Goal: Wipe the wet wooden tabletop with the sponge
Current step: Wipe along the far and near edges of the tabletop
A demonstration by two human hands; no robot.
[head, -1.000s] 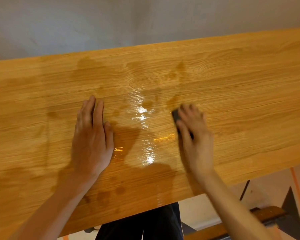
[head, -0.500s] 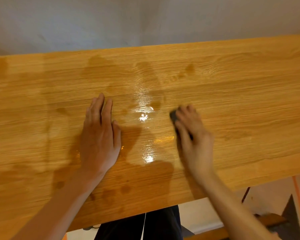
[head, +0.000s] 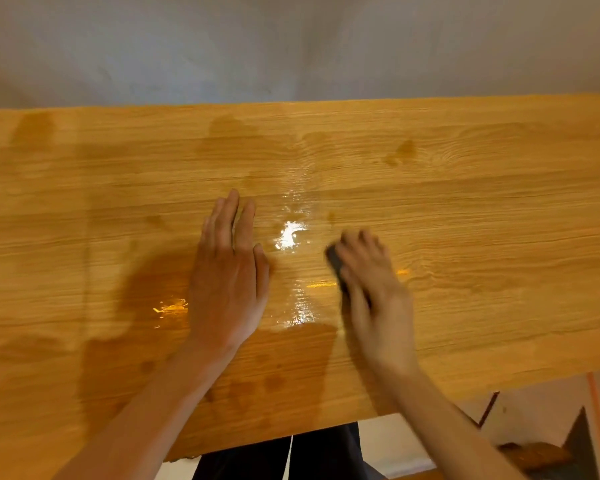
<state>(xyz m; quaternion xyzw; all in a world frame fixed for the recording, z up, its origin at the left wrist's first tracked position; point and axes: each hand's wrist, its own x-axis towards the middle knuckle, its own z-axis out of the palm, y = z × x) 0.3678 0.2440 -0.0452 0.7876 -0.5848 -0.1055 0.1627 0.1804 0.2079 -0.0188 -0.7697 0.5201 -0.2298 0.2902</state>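
Plain grey-white wall [head: 291,43] runs behind the table's [head: 499,209] far edge, unevenly lit, darker patches toward the corners. Warm light glares off the wood. Below the near edge at right, pale floor [head: 534,407] with an orange line [head: 598,420], a thin dark leg [head: 488,408], and a brown wooden piece [head: 534,453], blurred.

Tabletop [head: 465,209]: honey-orange wood grain, darker wet blotches (white glare centre). Sponge [head: 335,259]: black. Wall [head: 291,43]: pale grey.
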